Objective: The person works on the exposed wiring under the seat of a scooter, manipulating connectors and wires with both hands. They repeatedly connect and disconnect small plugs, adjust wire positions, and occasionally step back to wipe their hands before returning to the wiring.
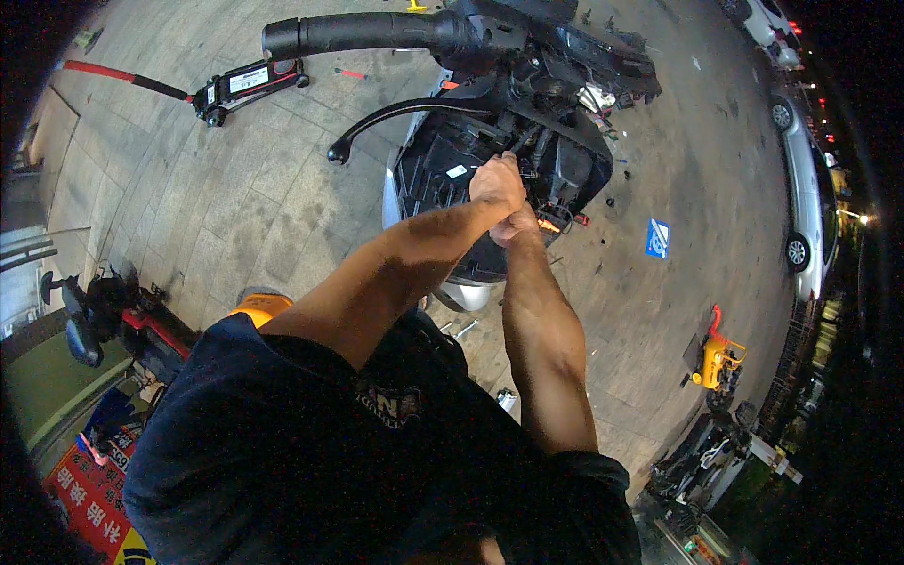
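A partly stripped motor scooter stands in front of me, its dark inner panels and wiring exposed below the handlebar. Its black rubber grip and curved brake lever reach out to the left. My left hand is closed over the open middle of the scooter, just beneath the lever's inner end. Close under it, touching or nearly so, is my right hand, also closed. Whatever the fingers grip is hidden by the hands themselves. Beside my right hand an orange light glows among the parts.
A floor jack with a red-and-black handle sits on the paving at far left. To the right lie a blue-and-white sheet and a yellow machine. Another two-wheeler is at left. Parked cars line the right edge.
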Demonstrator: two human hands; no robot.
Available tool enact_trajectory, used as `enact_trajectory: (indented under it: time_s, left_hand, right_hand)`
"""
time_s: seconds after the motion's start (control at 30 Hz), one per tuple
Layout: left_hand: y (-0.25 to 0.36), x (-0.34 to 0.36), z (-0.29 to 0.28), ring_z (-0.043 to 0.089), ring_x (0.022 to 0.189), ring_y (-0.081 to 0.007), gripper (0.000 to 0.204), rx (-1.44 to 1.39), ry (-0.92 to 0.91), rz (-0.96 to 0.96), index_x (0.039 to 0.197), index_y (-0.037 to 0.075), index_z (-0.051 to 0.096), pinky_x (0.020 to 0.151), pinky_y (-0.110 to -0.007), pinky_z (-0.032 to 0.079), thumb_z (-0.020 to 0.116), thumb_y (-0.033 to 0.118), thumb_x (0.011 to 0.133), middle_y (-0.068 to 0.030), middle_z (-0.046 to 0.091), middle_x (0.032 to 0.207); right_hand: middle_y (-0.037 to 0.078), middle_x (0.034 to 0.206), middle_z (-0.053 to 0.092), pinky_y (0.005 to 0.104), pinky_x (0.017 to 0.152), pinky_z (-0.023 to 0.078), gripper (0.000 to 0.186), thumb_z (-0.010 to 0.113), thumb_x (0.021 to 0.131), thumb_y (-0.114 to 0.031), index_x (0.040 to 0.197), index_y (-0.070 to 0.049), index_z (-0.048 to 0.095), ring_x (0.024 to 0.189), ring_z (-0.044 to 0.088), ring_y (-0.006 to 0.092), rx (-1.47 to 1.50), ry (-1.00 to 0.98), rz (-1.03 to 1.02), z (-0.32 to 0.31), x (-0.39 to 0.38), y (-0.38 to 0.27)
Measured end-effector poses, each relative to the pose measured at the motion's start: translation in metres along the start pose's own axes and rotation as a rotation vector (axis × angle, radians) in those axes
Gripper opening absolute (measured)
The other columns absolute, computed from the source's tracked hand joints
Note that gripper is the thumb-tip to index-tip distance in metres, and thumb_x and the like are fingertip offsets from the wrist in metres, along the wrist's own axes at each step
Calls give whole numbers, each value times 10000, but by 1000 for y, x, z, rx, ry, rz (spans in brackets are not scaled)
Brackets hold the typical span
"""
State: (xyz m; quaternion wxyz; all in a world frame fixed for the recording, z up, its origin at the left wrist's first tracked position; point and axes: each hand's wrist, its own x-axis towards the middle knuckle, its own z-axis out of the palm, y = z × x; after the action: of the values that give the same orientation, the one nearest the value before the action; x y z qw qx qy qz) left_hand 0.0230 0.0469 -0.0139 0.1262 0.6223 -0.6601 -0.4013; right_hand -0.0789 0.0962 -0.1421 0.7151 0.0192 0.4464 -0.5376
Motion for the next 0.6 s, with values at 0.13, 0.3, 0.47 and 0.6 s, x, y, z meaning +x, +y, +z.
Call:
enact_trajectory:
  time_s: [0.13, 0.3, 0.47, 0.6]
  left_hand:
    - [2, -1, -3, 608, 997, -398, 311, -8, -1, -10, 1091, 21, 552, 850, -460, 506, 563, 168, 817, -234, 603, 1092]
    - [3, -2, -2, 606, 1003, -400, 294, -1, 30, -2, 1069, 22, 554, 849, -455, 509, 567, 172, 816, -230, 601, 1095]
    - [3, 1, -3, 605, 1004, -399, 287, 4, 7, -3, 1063, 28, 560, 855, -451, 508, 570, 171, 814, -213, 602, 1108]
    - [4, 0, -1, 602, 1011, -396, 290, -2, 28, -6, 1065, 36, 567, 860, -449, 506, 586, 157, 803, -208, 603, 1111]
  right_hand:
    - [13, 982, 647, 289, 714, 537, 199, 613, 880, -231, 1041, -115, 599, 855, 633, 161, -1, -40, -5, 15, -8, -2]
    - [21, 996, 651, 299, 725, 537, 212, 615, 874, -231, 1057, -124, 601, 874, 637, 178, -56, 35, 39, 28, -21, -10]
    - [29, 1006, 654, 319, 759, 536, 196, 617, 870, -212, 1043, -120, 613, 883, 637, 181, 35, 59, 6, 22, -15, -5]
    - [26, 1018, 645, 290, 721, 542, 217, 636, 858, -141, 1059, -77, 582, 883, 633, 147, 86, 77, 23, 18, -10, -3]
